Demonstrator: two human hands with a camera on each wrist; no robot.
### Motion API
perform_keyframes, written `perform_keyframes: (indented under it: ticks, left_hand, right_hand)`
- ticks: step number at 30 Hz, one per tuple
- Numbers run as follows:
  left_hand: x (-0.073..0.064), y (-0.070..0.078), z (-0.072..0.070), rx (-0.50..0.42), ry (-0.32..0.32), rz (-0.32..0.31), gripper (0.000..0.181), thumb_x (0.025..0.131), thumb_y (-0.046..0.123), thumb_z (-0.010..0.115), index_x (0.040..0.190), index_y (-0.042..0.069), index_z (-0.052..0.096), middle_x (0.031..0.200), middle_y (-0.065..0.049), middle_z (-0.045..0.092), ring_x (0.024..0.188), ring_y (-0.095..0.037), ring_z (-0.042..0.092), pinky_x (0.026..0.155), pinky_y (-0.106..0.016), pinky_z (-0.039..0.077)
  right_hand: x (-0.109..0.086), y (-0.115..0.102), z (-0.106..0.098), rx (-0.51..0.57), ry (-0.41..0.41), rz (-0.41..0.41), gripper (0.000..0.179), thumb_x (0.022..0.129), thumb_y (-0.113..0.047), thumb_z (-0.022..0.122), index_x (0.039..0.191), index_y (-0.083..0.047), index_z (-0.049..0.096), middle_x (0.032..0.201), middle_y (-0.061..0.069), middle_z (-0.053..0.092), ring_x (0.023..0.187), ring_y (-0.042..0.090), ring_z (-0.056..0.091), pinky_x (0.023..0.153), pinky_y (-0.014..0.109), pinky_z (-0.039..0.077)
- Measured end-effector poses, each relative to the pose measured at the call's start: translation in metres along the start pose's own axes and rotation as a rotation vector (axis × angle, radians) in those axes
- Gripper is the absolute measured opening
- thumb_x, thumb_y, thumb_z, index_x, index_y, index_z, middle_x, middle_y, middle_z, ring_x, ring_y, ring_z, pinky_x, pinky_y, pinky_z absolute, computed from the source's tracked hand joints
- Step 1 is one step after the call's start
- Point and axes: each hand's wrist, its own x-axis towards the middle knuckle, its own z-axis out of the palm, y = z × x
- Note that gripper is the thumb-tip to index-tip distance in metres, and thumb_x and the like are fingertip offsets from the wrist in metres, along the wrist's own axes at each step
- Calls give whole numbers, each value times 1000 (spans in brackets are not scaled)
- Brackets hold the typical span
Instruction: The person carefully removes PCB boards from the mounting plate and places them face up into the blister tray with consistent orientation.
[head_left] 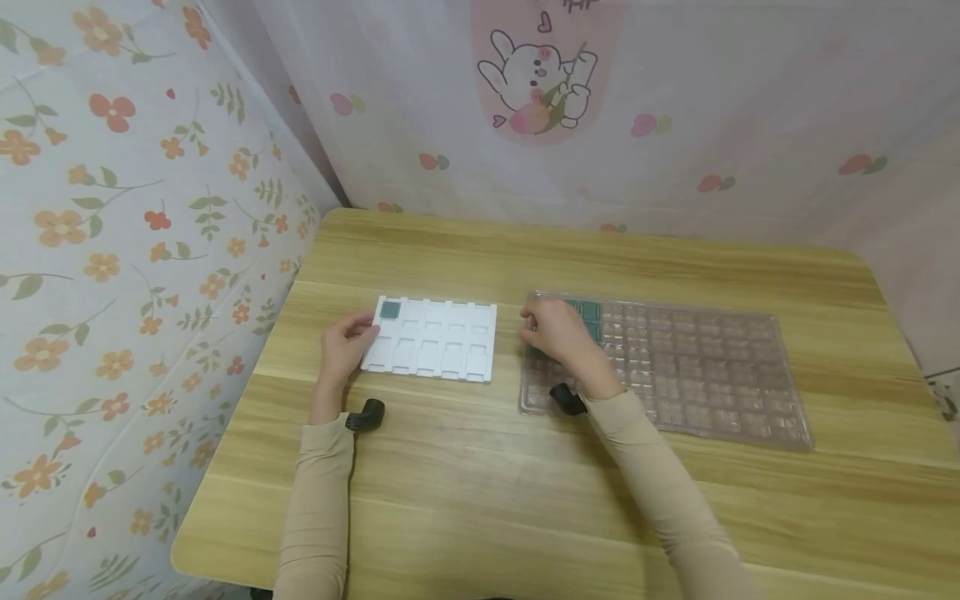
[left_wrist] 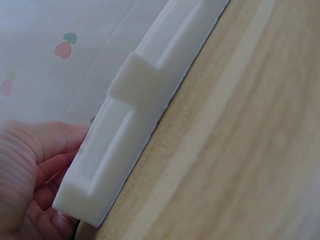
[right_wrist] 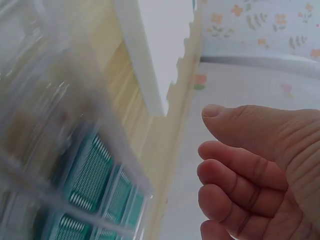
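A white compartment tray lies on the table, with one green square chip-like piece in its far-left pocket. At its left edge my left hand pinches the rim, thumb on the side; the left wrist view shows the tray's corner between thumb and fingers. Over the left end of a clear plastic tray hovers my right hand. Its fingers are loosely bent, thumb apart, with nothing visible between them in the right wrist view. Several green pieces sit in the clear tray below, partly hidden by that hand.
Both trays lie on a wood-grain table, a strip of bare wood between them. A floral curtain hangs on the left and a pink-white curtain at the back. Black devices stick out from both wrists.
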Motion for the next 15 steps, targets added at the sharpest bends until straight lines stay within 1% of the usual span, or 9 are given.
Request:
perform_keyframes:
  ticks: [4,8,15]
  left_hand:
    - [0,-1,0,-2,2,5,28,84,3,66,111,-4,65,102,-21,64,85,-20,57,69,-15,43]
    - [0,-1,0,-5,7,13,28,84,3,66,111,-4,65,103,-21,65,84,-18,57,69,-15,43]
    - [0,-1,0,-8,9,34,28,84,2,66,111,-5,65,103,-22,65,81,-16,57,68,-15,44]
  right_hand:
    - [6,-6,3,2,15,-14,24,82,-8,65,103,4,67,77,8,59,63,18,49,59,31,43]
    - [11,-12,5,8,21,-25,23,81,-7,64,101,4,68,75,8,57,63,18,47,58,30,41]
    - [18,-22,8,24,-2,-23,24,83,-10,65,103,4,68,75,8,58,62,17,46,58,29,41]
